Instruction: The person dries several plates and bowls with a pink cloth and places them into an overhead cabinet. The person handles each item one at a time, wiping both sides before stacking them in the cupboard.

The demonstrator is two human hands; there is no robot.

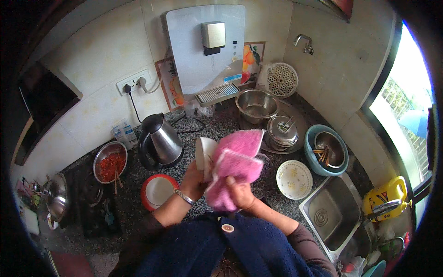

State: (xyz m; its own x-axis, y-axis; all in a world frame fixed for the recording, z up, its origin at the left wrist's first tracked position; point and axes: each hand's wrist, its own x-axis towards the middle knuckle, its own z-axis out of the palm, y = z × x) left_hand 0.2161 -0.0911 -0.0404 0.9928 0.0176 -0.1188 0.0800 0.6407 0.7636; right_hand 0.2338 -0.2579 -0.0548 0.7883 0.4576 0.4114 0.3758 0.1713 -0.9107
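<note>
My left hand grips a white bowl that is tilted on its side above the counter. My right hand holds a fluffy pink cloth, bunched up and pressed to the bowl's open side. The cloth hides most of the bowl's inside. Below my left wrist, a red-rimmed bowl with a white inside sits on the granite counter. To the right of my right hand stands a white patterned bowl near the sink.
An electric kettle and a metal bowl of chopped red food stand left. Behind are a steel pot and a lidded steel pot. A blue basin adjoins the steel sink, with a yellow jug beyond.
</note>
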